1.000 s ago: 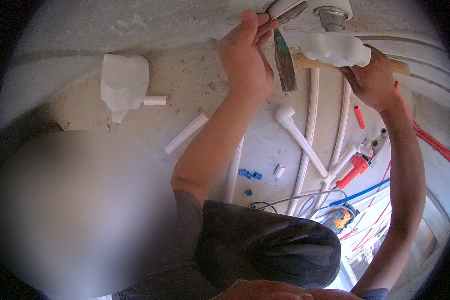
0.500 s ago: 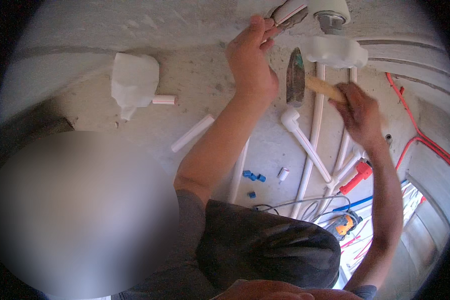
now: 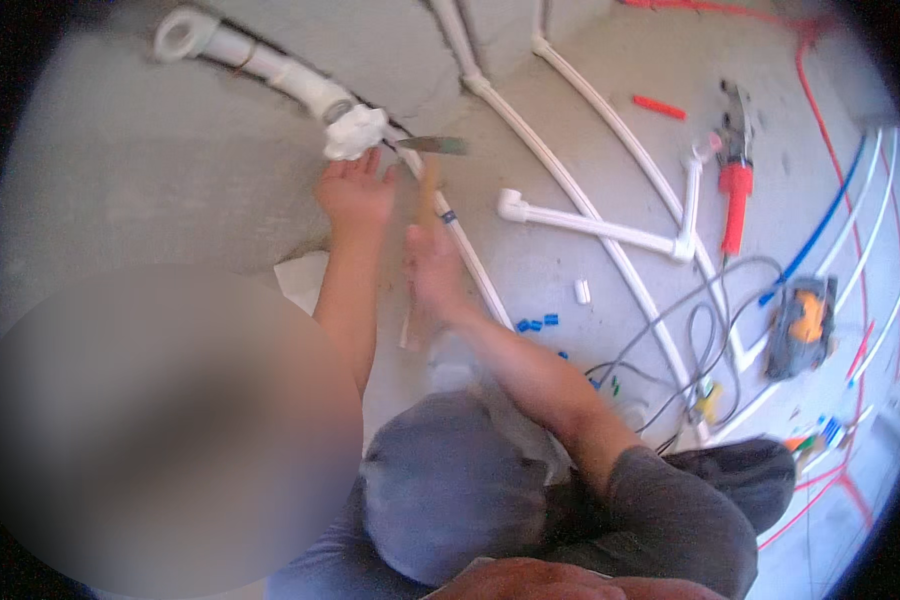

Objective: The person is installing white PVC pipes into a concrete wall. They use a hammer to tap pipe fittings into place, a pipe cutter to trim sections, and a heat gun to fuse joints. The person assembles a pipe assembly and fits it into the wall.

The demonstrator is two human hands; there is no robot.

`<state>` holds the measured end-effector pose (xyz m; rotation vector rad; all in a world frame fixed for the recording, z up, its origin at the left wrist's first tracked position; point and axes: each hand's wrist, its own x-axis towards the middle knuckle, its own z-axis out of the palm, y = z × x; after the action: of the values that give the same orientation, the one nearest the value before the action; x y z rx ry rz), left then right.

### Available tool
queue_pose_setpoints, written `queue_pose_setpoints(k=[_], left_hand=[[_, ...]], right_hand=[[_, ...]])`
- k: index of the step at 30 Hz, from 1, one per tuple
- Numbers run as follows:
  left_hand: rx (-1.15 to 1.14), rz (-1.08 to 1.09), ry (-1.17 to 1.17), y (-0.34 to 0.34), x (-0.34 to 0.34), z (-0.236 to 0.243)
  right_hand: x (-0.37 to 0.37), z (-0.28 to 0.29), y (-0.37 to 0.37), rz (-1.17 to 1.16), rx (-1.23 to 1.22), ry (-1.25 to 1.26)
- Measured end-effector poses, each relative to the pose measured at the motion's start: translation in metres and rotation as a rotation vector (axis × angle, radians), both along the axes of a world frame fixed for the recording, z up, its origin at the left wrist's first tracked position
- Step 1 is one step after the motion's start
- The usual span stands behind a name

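My right hand point(image 3: 435, 265) is wrapped round the wooden handle of a hammer point(image 3: 429, 195). Its dark metal head is uppermost, close to a white pipe point(image 3: 475, 262) that runs along the floor to the wall. My left hand point(image 3: 358, 195) is raised with its fingers stretched out and somewhat spread. Its fingertips are just below a white lobed valve knob point(image 3: 355, 132); whether they touch it I cannot tell. The knob sits at the lower end of a thick white pipe fitting point(image 3: 270, 68) set in a wall groove. Motion smears the hands and hammer slightly.
Two long white pipes point(image 3: 570, 185) cross the floor on the right, with a jointed elbow pipe point(image 3: 600, 228) lying over them. Beyond are a red-handled tool point(image 3: 735, 205), an orange-and-black power tool point(image 3: 805, 325) and a looping grey cable point(image 3: 660, 300). Small blue clips point(image 3: 538, 323) lie nearer.
The view has swung, bringing more of the floor at right into sight. My left hand has left the pipe piece at the wall hole for the knob. The hammer has come closer to my left hand.
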<state>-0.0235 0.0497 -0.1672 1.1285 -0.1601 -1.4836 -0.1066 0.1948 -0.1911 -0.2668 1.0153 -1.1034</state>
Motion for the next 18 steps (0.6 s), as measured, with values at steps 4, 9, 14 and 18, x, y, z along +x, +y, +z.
queue_pose_setpoints(k=[4, 9, 14, 18], left_hand=[[0.025, -0.107, -0.085, -0.011, -0.015, -0.002], [-0.029, -0.176, -0.182, 0.000, -0.017, 0.008], [0.029, -0.210, -0.135, 0.002, -0.011, 0.011], [0.040, -0.237, -0.150, -0.004, -0.002, 0.009]], right_hand=[[0.075, -0.036, -0.015, -0.426, -0.246, 0.564], [0.090, -0.026, -0.024, -0.450, -0.243, 0.326], [0.090, -0.031, -0.031, -0.347, -0.173, 0.216], [0.103, -0.028, -0.045, -0.572, -0.298, 0.286]])
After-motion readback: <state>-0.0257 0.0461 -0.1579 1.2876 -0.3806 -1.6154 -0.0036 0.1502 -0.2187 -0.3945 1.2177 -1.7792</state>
